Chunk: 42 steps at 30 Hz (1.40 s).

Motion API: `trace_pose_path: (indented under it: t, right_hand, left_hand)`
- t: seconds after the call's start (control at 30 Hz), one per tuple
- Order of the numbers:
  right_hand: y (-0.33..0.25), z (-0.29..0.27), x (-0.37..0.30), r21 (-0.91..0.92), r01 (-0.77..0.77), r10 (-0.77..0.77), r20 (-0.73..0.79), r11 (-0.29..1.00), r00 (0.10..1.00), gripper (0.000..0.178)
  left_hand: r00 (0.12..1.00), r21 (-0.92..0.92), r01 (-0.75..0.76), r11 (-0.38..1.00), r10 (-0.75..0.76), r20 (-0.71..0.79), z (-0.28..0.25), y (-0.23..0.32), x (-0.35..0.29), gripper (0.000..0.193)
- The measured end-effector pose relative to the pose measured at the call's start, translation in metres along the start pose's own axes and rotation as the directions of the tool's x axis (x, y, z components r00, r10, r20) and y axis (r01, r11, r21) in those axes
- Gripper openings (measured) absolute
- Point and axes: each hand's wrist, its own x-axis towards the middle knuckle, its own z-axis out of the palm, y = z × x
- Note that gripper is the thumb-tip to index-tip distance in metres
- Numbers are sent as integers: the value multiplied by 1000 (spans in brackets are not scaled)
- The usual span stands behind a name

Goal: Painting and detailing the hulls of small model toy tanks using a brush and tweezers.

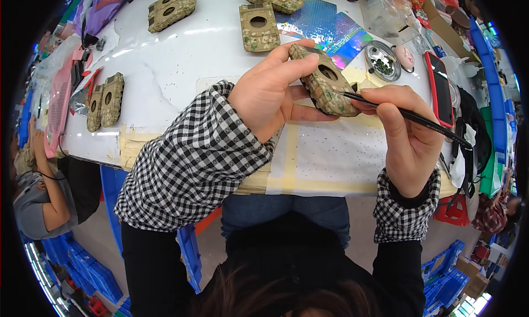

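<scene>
My left hand point(270, 85) grips a camouflage-patterned toy tank hull point(332, 90), thumb on top and fingers beneath. The hull is tilted above the table and has a round dark hole in its upper face. In my right hand point(410, 132) is a pair of slim black tweezers point(408, 114), held like a pen. Their pointed tip meets the hull's upper face near its right edge. Whether a small part sits between the tips is too fine to make out. Below the hands lies a white sheet point(322, 163) with small dark dots, edged with yellowish tape.
More camouflage hulls point(259, 28) stand at the far side, with others point(106, 102) at the left. A round clear dish point(382, 61) holds small dark green pieces. Nearby lie shiny holographic cards point(317, 25) and a red-cased phone point(438, 88). A pink comb-like item point(59, 96) is far left.
</scene>
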Motion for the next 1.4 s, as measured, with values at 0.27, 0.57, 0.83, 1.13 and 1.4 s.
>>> trace_pose_path:
  t: [0.27, 0.57, 0.83, 1.13, 1.4]
  right_hand:
    - [1, -1, 0, -10, 6, -6, -4, 1000, 1000, 12]
    - [-1, -1, 0, 35, 8, -7, -14, 999, 1000, 15]
    - [-9, -13, -10, -64, 59, -69, -164, 996, 984, 17]
    - [6, -39, -11, -769, 36, -189, -111, 638, 976, 10]
    - [15, -36, -9, -740, 78, -200, -77, 668, 977, 15]
  left_hand:
    - [998, 88, 9, 996, -4, -59, 4, -1, -1, 48]
    - [998, 87, 18, 996, -12, -70, 5, 0, -2, 48]
    - [996, 25, 34, 999, -32, -88, 7, 1, -2, 47]
    - [996, 30, 59, 998, -56, -68, 6, 1, -2, 45]
    - [992, 26, 86, 996, -84, -91, 9, 3, -3, 46]
